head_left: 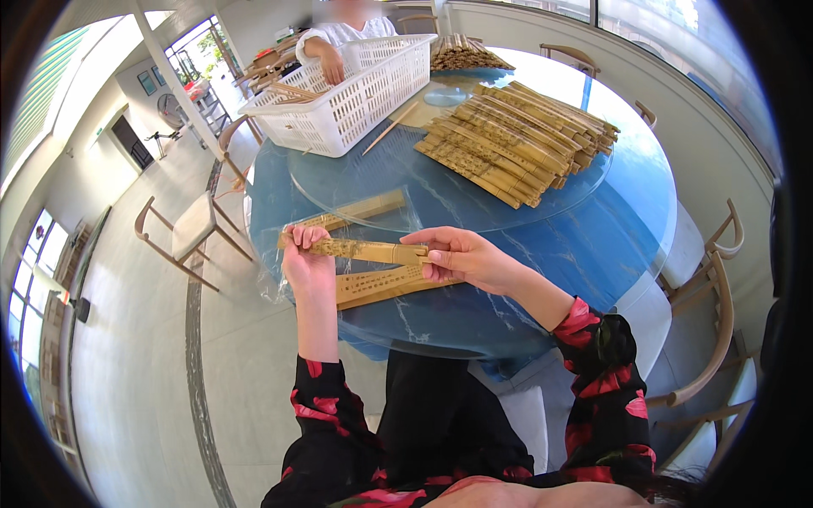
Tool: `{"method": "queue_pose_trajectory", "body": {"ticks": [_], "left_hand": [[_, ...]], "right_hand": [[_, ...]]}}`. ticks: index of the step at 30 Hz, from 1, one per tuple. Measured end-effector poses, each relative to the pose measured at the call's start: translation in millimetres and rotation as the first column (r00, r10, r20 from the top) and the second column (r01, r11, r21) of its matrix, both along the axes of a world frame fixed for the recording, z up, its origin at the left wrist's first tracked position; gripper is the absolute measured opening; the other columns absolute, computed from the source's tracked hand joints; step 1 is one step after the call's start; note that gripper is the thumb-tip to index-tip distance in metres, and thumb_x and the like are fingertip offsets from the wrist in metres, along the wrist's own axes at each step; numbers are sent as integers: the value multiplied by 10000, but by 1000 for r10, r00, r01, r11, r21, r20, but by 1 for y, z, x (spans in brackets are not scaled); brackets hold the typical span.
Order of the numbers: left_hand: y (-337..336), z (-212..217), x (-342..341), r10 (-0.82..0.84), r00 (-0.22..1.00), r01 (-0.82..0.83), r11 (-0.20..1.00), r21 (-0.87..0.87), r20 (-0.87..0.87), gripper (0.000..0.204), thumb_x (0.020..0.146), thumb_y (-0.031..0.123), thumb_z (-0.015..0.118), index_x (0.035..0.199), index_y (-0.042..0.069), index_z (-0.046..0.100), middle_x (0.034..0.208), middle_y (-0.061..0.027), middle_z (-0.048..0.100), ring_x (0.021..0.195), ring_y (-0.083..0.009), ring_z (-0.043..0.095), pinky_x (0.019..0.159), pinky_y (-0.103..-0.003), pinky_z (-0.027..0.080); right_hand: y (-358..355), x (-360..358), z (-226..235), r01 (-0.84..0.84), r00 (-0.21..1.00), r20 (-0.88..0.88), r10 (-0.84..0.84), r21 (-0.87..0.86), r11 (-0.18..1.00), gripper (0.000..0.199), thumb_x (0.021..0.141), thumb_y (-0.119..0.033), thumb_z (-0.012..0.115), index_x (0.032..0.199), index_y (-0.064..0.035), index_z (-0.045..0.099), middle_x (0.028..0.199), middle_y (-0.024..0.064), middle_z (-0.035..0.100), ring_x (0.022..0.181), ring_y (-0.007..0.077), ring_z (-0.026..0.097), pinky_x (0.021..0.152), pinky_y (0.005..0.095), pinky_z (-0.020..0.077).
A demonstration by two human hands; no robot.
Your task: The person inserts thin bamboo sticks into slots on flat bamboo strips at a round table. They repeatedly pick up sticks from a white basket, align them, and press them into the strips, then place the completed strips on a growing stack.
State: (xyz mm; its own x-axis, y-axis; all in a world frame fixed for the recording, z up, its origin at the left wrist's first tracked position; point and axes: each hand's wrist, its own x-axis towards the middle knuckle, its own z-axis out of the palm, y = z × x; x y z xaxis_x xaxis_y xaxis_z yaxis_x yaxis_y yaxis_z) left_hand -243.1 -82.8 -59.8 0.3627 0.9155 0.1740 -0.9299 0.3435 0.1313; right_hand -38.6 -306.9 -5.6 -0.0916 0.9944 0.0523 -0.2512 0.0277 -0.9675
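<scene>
A flat, speckled bamboo slat [360,249] is held level above the near edge of the round table. My left hand [306,254] is closed round its left end. At the right end, the thumb and fingers of my right hand [464,257] pinch it. Under it, on the table, lies a tan strip printed with rows of characters [373,289], partly hidden by my hands and the slat. Just beyond, another tan strip [364,208] lies within a clear plastic sleeve [412,213]. Crumpled clear plastic [273,286] sits beside my left hand.
A big pile of speckled bamboo slats [517,140] covers the table's right middle; a smaller pile [466,55] is behind. At the far left stands a white slatted basket [343,125], with another person's hand [333,69] over it. A thin stick [389,129] lies beside it. Wooden chairs [193,227] surround the blue table [508,296].
</scene>
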Motion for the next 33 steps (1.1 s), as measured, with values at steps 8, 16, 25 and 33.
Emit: {"method": "queue_pose_trajectory", "body": {"ticks": [8,16,25,33], "left_hand": [[-5,-17,9,-33,998,34,999,-21,55,234,1131,212,333,964,97,450,771,0,353,681,-149,352,728,-319,399],[-30,-19,16,94,974,-55,980,191,-206,232,1091,296,483,1204,97,525,1060,-46,596,1056,-195,588,994,-359,477],[-59,-4,25,109,859,112,913,392,-500,416,1073,357,516,1313,18,538,1137,-103,651,1024,-193,643,935,-340,534],[-69,-2,32,185,806,162,845,510,-563,257,1081,263,512,1170,36,593,1005,-51,636,907,-140,622,895,-309,516]], "right_hand": [[3,-5,-3,115,963,220,-157,191,975,371,1063,-21,462,1432,-52,495,864,-2,534,816,68,547,766,236,478],[9,2,-9,275,819,505,-273,74,959,249,1057,-218,546,1125,-15,674,737,18,564,709,97,560,658,259,468],[2,75,6,760,642,43,-765,90,643,223,1052,-284,567,995,-76,623,755,-59,464,668,50,413,585,225,343],[-6,132,0,902,358,57,-932,236,361,506,1065,-148,487,1556,-85,382,853,79,651,632,98,587,560,283,470]]}}
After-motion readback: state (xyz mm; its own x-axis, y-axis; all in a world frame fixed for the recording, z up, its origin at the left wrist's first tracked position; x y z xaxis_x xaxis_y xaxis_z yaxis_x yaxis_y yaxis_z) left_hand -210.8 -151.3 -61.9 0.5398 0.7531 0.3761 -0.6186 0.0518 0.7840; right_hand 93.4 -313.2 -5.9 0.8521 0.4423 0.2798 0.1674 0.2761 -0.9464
